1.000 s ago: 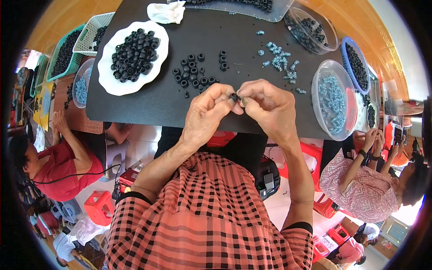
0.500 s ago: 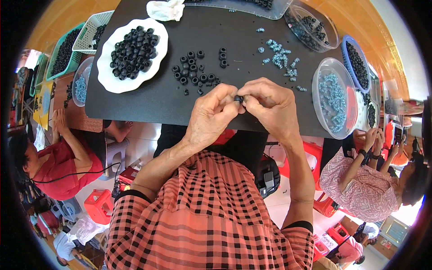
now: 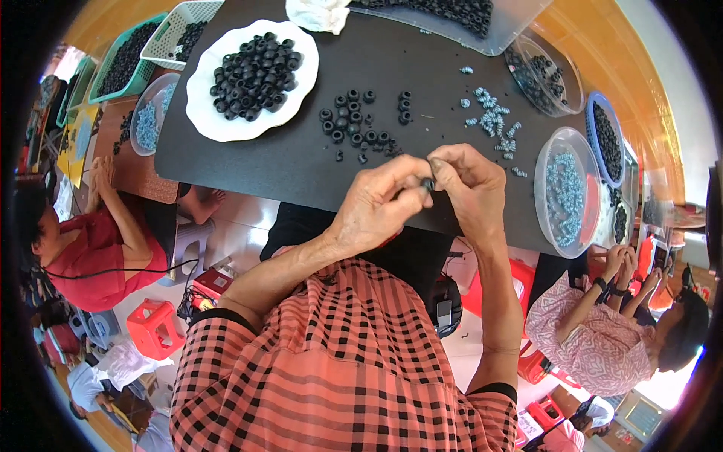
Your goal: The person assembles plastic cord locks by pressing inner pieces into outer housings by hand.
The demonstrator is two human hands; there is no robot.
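Above the near edge of the dark table, my left hand pinches a small round black part between thumb and forefinger. My right hand is right beside it, thumb and forefinger pressed together at the part's upper side; whatever they hold is hidden. Beyond my hands lies a loose group of black ring-like parts with holes, with a short row of the same kind to its right. Farther right, small blue-and-white coiled pieces are scattered on the table.
A scalloped white plate heaped with black parts stands at the left, a white cloth behind it. To the right are a clear tub of blue pieces, a clear round container and a blue basket. People sit on both sides.
The view has shifted, so the table's contents appear farther right. My fingertips have come slightly apart, and the black part now shows more plainly in my left hand.
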